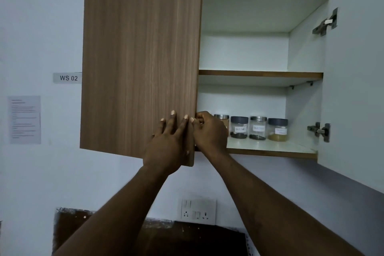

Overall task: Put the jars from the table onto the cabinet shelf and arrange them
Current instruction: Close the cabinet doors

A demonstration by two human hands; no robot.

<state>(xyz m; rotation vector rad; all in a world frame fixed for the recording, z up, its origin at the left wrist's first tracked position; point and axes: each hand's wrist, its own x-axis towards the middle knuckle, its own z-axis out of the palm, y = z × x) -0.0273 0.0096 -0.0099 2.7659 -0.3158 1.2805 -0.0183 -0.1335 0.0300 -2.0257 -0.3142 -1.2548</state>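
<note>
Several labelled glass jars stand in a row on the lower shelf (270, 148) of the wall cabinet: a grey-lidded one (239, 127), a metal-lidded one (258, 128), and a grey-lidded one with yellow powder (277, 129). A further metal-lidded jar (222, 119) is partly hidden behind my right hand. The wooden left door (141, 58) stands partly swung over the cabinet's left half. My left hand (166, 147) lies flat on the door's front near its lower corner, fingers straight. My right hand (209, 131) grips the door's free edge with curled fingers.
The right door (357, 68) hangs wide open, white inside, with two metal hinges. The upper shelf (259, 74) holds nothing I can see. A "WS 02" sign (68, 78) and a printed sheet (25, 119) hang on the wall at left. A switch and socket plate (198, 209) sits below.
</note>
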